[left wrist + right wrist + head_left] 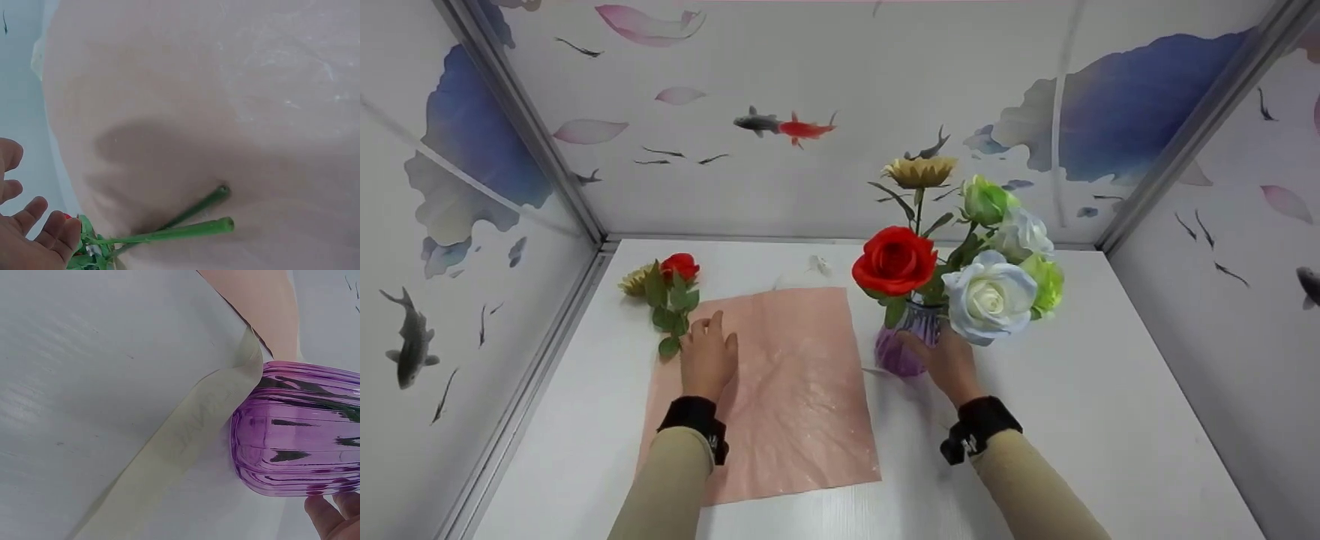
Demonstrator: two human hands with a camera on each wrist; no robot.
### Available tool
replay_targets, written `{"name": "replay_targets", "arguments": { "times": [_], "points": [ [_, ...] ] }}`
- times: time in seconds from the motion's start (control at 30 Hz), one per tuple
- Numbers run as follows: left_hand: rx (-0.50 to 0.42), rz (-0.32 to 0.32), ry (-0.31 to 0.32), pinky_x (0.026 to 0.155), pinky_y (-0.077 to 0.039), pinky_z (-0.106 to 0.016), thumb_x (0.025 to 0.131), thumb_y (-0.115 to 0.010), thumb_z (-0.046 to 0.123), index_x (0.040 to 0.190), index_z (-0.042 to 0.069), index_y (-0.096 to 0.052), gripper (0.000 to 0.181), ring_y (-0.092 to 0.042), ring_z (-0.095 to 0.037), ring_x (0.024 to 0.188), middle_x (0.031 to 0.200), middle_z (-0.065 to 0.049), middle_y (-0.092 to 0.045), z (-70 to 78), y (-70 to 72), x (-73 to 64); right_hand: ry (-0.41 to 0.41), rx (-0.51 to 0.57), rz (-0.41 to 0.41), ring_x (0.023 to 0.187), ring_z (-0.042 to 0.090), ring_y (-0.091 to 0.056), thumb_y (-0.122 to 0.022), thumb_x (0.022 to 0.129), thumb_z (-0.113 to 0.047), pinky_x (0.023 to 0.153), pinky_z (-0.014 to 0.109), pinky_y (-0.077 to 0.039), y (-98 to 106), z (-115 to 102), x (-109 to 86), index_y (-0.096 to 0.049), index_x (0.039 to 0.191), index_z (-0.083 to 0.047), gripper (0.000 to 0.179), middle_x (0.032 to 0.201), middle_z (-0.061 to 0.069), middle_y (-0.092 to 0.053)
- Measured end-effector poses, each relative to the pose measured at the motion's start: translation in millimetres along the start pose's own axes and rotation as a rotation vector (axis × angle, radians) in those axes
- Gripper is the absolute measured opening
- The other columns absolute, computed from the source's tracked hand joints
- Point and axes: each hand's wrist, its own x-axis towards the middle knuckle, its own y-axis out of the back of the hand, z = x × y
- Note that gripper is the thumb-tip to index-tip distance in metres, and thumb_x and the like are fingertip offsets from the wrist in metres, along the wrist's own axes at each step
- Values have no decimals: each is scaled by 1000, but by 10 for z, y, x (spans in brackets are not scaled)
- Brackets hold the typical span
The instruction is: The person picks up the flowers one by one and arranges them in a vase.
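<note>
A ribbed purple glass vase (894, 354) holds a red rose (895, 261), a pale blue-white rose (991, 297), green blooms (987, 201) and a tall yellow flower (919, 172). My right hand (954, 367) grips the vase low down, its thumb across the front; some fingers are hidden. Another red rose (681, 266) and a yellow flower (637, 280) lie at the left edge of pink wrapping paper (791, 390). Over their leaves is my left hand (709, 361), fingers loosely bent. In the left wrist view, the green stems (180, 232) rest on the paper beside the fingers.
A cream ribbon (191, 433) with faint lettering lies beside the vase on the white table (1080, 420). A small translucent piece (819, 264) sits near the back edge. Printed panels (825, 187) wall the table at the back and both sides.
</note>
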Motion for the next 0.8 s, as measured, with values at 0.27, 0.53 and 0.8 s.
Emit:
{"name": "replay_targets", "arguments": {
  "times": [0.27, 0.53, 0.8],
  "points": [
    [9, -56, 72, 109, -31, -61, 106, -51, 23, 147, -6, -47, 50, -38, -50, 135, 146, -35, -42, -193, 39, -28, 5, 0, 5, 141, 26, -45, -88, 82, -26, 119, 52, -32, -12, -14, -4, -31, 154, -14, 93, 150, 11, -48],
    [-4, -154, 100, 105, -36, -66, 109, -43, 19, 140, -12, -51, 45, -40, -60, 128, 145, -39, -40, -273, 84, -103, -2, -40, -4, 142, 23, -42, -87, 82, -34, 121, 49, -30, 4, -46, -22, -29, 154, -20, 94, 151, 5, -45],
    [128, -103, 11, 99, -38, -65, 104, -45, 5, 115, -17, -61, 30, -41, -52, 127, 127, -38, -53, -338, 8, -103, -7, -25, 0, 141, 23, -42, -88, 81, -35, 121, 49, -30, -2, -18, -15, -29, 153, -21, 94, 150, 4, -46]
  ]
}}
